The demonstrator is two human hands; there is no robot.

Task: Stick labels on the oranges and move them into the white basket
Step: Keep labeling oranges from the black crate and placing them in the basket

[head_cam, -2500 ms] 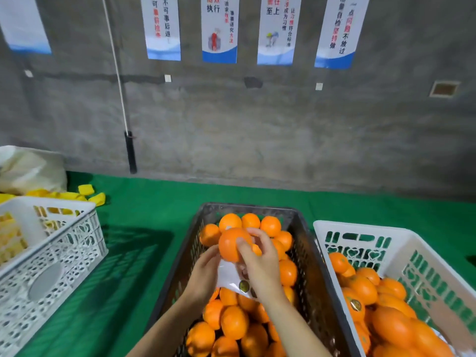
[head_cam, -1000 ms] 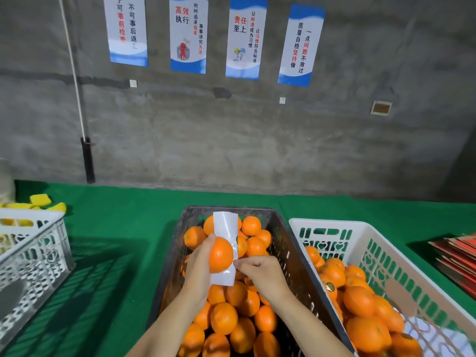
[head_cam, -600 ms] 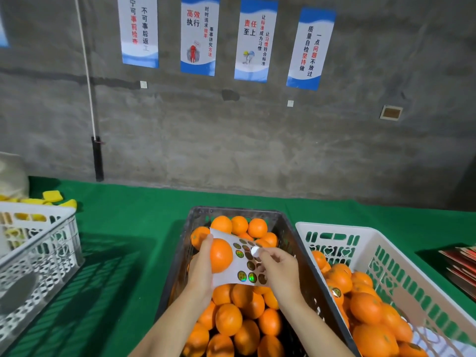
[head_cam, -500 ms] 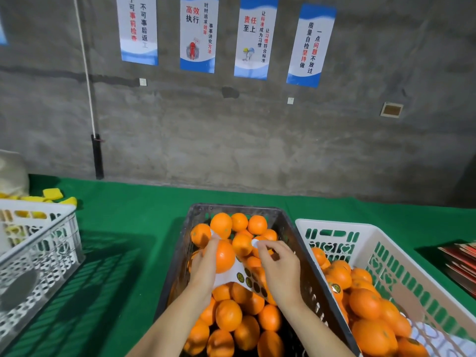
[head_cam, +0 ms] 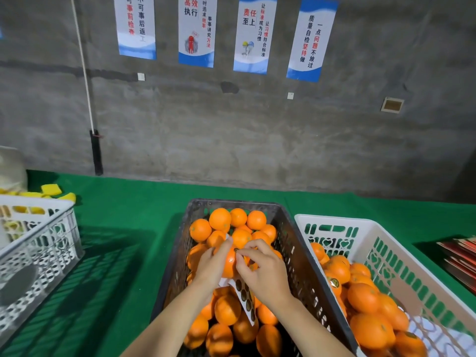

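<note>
Oranges (head_cam: 371,297) with labels half fill the white basket (head_cam: 334,219); many wait in the dark crate (head_cam: 293,243) beside it. Left hand (head_cam: 211,266) grips one orange (head_cam: 230,264) and the label sheet (head_cam: 244,297) while right hand (head_cam: 265,271) pinches a label (head_cam: 235,250) onto it.

Fruit-packing workshop: bare concrete wall (head_cam: 257,140), quality slogan posters (head_cam: 310,38), orange crates (head_cam: 293,253).

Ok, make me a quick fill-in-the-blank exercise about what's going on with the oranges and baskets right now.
1. The left hand grips an orange above the ____ crate of oranges.
2. The right hand pinches a small round ____ against the held orange.
3. The label sheet hangs below the hands; its remaining stickers are ____ in shape.
4. The white basket on the person's right already holds ____.

Missing words: black; label; round; oranges
</note>
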